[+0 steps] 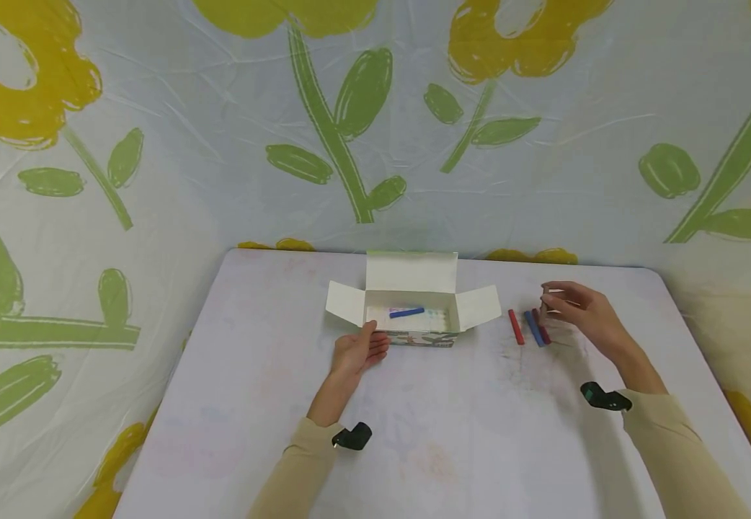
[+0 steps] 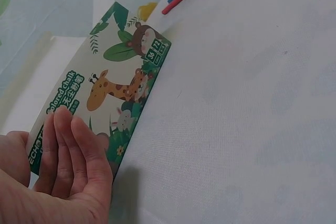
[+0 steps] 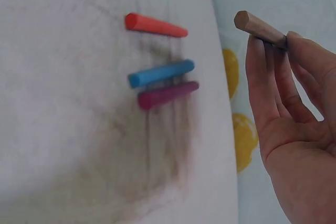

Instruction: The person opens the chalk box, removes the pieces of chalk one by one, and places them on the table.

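Observation:
My right hand (image 1: 584, 313) pinches a brown chalk stick (image 3: 261, 28) between thumb and fingertips, held above the table. Below it lie a red chalk stick (image 3: 156, 25), a blue one (image 3: 161, 73) and a purple one (image 3: 168, 95); the blue and purple lie close together. At the near left corner of an open-flapped chalk box (image 2: 113, 85), my left hand (image 1: 353, 352) grips the front wall, thumb at the rim and fingers against the printed outside. Inside the box, a dark blue chalk stick (image 1: 406, 312) rests on top of a pale, dotted layer.
The white table (image 1: 272, 447) carries smudges of chalk dust around the loose sticks. Box flaps (image 1: 478, 306) stick out to both sides and a lid flap (image 1: 411, 272) stands at the back. A flower-printed cloth (image 1: 220, 144) hangs behind the table.

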`<control>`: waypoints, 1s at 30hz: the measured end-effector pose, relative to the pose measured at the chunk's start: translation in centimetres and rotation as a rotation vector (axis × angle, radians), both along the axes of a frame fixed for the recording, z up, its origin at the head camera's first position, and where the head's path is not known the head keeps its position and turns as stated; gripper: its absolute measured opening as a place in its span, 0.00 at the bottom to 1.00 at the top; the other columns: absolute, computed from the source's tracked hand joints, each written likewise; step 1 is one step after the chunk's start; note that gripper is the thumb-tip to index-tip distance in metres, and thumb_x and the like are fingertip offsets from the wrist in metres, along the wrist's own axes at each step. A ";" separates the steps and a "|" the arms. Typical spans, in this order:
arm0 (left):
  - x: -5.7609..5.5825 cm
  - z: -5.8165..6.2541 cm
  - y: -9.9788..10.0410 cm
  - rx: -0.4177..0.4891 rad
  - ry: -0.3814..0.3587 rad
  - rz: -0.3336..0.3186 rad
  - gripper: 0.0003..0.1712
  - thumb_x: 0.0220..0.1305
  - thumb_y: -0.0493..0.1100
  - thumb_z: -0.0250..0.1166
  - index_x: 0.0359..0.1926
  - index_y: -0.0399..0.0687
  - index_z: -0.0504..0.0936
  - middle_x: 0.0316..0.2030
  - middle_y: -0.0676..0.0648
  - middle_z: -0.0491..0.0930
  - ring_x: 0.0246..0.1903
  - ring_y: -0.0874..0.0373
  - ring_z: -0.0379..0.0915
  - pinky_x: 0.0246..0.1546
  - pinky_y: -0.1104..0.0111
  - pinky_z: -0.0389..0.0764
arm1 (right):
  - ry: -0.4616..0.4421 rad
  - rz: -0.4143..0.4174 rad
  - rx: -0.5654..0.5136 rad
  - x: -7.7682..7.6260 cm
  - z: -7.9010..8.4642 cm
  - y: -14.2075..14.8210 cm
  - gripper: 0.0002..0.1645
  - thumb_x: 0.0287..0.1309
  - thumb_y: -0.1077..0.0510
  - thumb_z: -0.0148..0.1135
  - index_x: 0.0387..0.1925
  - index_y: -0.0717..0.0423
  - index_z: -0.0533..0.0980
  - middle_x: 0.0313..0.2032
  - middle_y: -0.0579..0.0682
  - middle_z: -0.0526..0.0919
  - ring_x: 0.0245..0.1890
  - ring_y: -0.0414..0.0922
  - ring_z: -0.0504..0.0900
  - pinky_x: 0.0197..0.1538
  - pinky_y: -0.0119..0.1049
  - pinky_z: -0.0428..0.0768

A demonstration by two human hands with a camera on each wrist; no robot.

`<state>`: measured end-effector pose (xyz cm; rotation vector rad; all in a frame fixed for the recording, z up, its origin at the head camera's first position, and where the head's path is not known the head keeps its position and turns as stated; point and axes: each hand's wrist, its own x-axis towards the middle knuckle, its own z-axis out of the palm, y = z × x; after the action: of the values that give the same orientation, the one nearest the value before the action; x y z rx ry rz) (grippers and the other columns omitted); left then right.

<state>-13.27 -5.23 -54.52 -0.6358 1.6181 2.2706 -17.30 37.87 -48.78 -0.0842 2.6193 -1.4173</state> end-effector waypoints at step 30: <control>0.1 -0.2 -0.1 -0.003 -0.006 -0.003 0.24 0.73 0.50 0.63 0.42 0.28 0.85 0.32 0.43 0.87 0.31 0.61 0.85 0.39 0.70 0.87 | -0.064 0.001 0.283 1.2 -3.5 0.7 0.31 0.75 0.48 0.59 0.63 0.71 0.71 0.52 0.71 0.81 0.47 0.61 0.82 0.41 0.28 0.81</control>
<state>-13.20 -5.38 -54.72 -0.6392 1.6186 2.2627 -16.07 38.62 -52.33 -0.0052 2.7332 -1.0168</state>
